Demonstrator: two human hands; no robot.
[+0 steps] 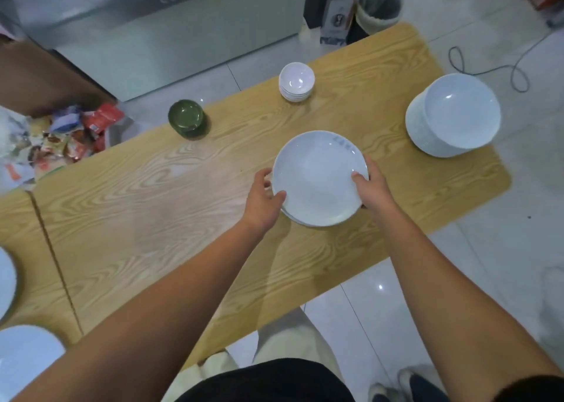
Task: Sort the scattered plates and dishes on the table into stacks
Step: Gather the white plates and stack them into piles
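A short stack of white plates [319, 177] sits in the middle of the wooden table [152, 206]. My left hand [265, 201] grips its left rim, thumb on top. My right hand [370, 188] grips its right rim, thumb over the top plate. A tall stack of white plates [454, 116] stands at the table's right end. At the far edge is a stack of small white bowls [296, 81]. To their left stands a green bowl [186, 122]. More white plates [24, 356] show at the lower left corner.
A heap of snack wrappers [58, 139] lies past the table's far left edge. A grey cabinet [171, 32] stands behind the table, a lined bin [379, 6] beside it. A cable [500, 65] runs over the tiled floor at right.
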